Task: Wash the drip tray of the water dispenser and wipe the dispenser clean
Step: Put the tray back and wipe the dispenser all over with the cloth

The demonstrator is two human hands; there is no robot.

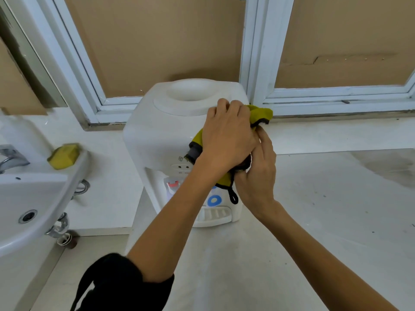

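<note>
My left hand [226, 140] is closed over a yellow-green microfibre cloth [260, 114], bunching it above the front right corner of the white water dispenser [152, 133] at the middle of the frame. My right hand [256, 176] comes up underneath with fingers loosely curled, pinching the cloth's lower fold; the black hanging loop [233, 197] dangles below. Whether the cloth is pressed to the dispenser's top or held just above it, I cannot tell.

The drip tray [213, 215] sits seated in its slot at the foot of the dispenser, just below centre, under the taps and the blue ring marking. From its being back in place, I judge its washing is likely done, though I cannot see whether it is wet or clean. A yellow sponge [64, 156] rests on the rim of the washbasin [56, 198] at left.

I seem to be in the wiping part, gathering or refolding the cloth. The top, sides and tap recess would all want passes yet.
</note>
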